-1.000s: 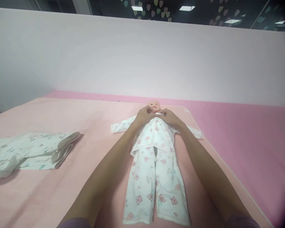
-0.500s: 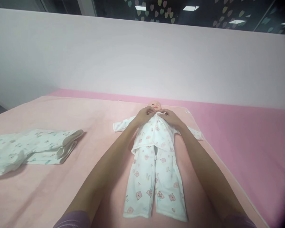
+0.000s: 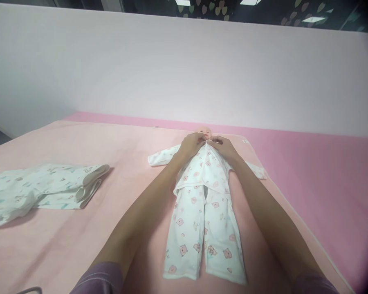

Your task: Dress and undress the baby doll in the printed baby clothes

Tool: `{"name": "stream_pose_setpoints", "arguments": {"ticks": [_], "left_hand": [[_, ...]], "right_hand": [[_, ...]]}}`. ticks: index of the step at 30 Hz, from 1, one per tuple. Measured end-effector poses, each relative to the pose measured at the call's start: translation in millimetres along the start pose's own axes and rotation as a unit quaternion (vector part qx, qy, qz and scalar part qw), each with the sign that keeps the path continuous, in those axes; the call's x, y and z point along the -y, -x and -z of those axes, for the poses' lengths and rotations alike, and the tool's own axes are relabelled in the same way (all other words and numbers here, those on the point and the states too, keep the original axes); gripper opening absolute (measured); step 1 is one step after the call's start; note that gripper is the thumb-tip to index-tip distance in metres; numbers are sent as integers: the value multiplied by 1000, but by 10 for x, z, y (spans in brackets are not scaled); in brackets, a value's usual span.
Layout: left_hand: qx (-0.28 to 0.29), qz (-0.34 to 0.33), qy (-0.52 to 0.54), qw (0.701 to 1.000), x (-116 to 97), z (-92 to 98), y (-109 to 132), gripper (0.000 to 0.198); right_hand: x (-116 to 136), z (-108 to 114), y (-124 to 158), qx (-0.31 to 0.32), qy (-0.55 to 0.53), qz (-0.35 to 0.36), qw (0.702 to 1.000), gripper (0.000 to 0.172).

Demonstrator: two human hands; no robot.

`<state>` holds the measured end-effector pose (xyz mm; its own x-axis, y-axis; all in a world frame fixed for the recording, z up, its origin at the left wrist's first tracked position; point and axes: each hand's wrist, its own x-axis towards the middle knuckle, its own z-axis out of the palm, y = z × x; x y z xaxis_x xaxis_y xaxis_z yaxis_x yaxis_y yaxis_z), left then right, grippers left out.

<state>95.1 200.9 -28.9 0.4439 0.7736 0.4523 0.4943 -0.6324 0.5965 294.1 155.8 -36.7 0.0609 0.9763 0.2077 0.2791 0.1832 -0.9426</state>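
A baby doll [image 3: 205, 131] lies on its back, head away from me, dressed in a white printed top [image 3: 202, 169] and matching trousers [image 3: 188, 232]. At the top's neckline my left hand [image 3: 192, 144] pinches the cloth with its fingers curled. My right hand [image 3: 223, 147] grips the other side of the collar, thumb and fingers together. Both hands sit just below the doll's chin and partly cover it. The sleeves stretch out to either side, and the top's front edges meet near the middle. Any fastening under my fingertips is hidden.
Folded white printed cloth [image 3: 61, 181] lies on the left of the pale pink mat [image 3: 116, 147]. A darker pink surface [image 3: 319, 183] shows beyond the mat. A white wall [image 3: 184, 69] stands behind. Part of a dark, curved object [image 3: 30, 290] enters at the lower left.
Both hands stay at the collar, the left fingers now closer to the neckline. The view has shifted slightly, and a dark curved object has appeared at the lower left.
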Motion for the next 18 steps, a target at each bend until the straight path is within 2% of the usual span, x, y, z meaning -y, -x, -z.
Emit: {"name": "stream_pose_setpoints", "arguments": {"ticks": [6, 10, 15, 18], "left_hand": [[-16, -12, 17, 1000, 1, -35, 6, 18], [-15, -11, 45, 999, 33, -53, -2, 14], [-13, 18, 72, 997, 11, -29, -6, 11], [11, 51, 103, 993, -52, 38, 10, 15]], "right_hand": [[-51, 8, -36, 10, -5, 10, 1000, 50], [-50, 18, -30, 21, -26, -16, 999, 54], [-47, 16, -27, 24, -30, -32, 999, 56], [-55, 15, -23, 27, -30, -29, 999, 58]]}}
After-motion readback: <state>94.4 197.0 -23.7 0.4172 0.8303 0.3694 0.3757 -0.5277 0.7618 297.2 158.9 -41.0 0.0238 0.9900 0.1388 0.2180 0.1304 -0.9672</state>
